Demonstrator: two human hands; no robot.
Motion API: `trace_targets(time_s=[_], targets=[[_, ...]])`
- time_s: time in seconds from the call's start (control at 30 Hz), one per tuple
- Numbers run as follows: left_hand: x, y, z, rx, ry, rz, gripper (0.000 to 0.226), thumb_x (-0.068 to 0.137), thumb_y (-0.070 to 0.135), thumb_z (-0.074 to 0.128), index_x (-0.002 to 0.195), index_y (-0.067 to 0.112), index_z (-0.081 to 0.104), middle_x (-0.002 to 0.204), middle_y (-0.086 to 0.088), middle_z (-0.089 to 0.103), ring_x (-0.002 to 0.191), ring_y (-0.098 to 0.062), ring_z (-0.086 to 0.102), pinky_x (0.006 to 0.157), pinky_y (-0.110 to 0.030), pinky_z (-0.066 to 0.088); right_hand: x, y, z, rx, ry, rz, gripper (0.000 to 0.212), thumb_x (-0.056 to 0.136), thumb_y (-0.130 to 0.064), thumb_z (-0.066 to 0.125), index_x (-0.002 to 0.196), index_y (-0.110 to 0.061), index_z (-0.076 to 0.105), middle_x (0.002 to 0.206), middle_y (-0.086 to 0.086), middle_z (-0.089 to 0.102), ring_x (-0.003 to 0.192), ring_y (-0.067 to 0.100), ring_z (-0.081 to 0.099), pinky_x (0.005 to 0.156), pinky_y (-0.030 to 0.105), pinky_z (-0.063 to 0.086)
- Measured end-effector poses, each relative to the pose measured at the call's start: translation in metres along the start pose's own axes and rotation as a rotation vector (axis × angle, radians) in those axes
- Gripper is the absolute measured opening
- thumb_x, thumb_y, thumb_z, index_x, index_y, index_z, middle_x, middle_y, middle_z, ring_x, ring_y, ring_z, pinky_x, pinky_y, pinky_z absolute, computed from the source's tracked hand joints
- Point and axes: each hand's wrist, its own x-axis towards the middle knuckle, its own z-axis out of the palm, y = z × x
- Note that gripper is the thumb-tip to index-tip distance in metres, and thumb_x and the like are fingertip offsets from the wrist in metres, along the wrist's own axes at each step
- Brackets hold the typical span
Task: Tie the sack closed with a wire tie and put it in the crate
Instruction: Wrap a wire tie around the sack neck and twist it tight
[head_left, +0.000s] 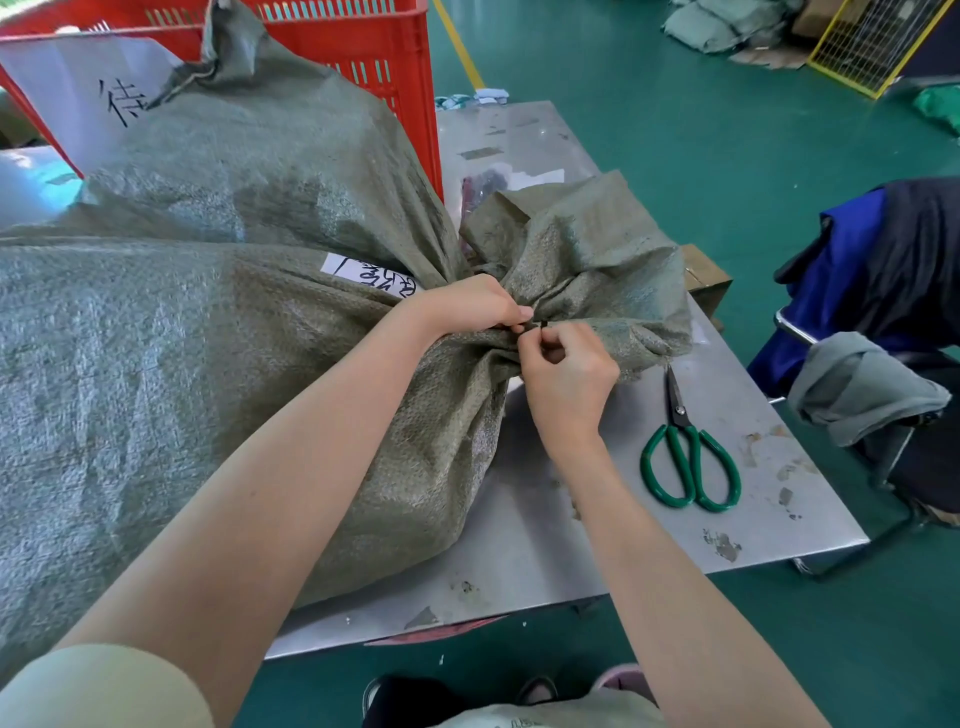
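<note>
The sack (218, 364) lies on the table (545, 545), its gathered neck clenched by the left hand (467, 306) while the right hand (566, 374) pinches the dark tie (535, 326), best twisted tight before lifting into the far crate (379, 57).

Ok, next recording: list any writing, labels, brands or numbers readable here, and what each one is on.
White sheet leaning on the red crate: one large handwritten black character, partly hidden by the sack; it cannot be read whole.
White slip at the sack's gathered neck: black handwriting, creased and partly covered; unreadable.
Green-handled scissors, table, crate: no brand, number or sign visible.
</note>
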Motion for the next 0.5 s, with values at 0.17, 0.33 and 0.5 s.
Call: trace_targets(time_s=[0.17,0.33,0.5], targets=[[-0.0017,-0.0004,-0.0014,-0.053,0.015,0.005,0.033,0.091,0.027,0.053,0.061,0.016,0.058,0.073,-0.003,0.048,0.077,-0.014,0.045,0.07,-0.022,0.032,-0.0009,-0.0026,0.0022,-0.018,-0.011,-0.005,0.02,0.062,0.003,0.068,0.049,-0.002,0.055,0.048,0.012,0.053,0.059,0.017,0.039,0.048,0.022,0.026],[-0.0023,-0.0004,-0.0027,-0.068,0.018,0.004,0.036,0.091,0.027,0.053,0.057,0.016,0.057,0.059,0.0,0.04,0.057,-0.012,0.038,0.061,-0.021,0.029,0.0006,-0.0004,0.0003,-0.002,0.007,-0.003,0.02,0.066,0.002,0.065,0.049,-0.001,0.054,0.048,0.012,0.052,0.058,0.017,0.039,0.051,0.016,0.02],[-0.0012,0.0013,-0.0006,-0.024,0.017,-0.009,0.034,0.091,0.027,0.053,0.059,0.018,0.059,0.068,-0.002,0.049,0.074,-0.013,0.045,0.072,-0.023,0.033,0.0002,-0.0018,0.0018,-0.006,0.006,0.002,0.021,0.064,0.002,0.068,0.049,-0.002,0.055,0.048,0.012,0.053,0.059,0.017,0.039,0.051,0.015,0.019]])
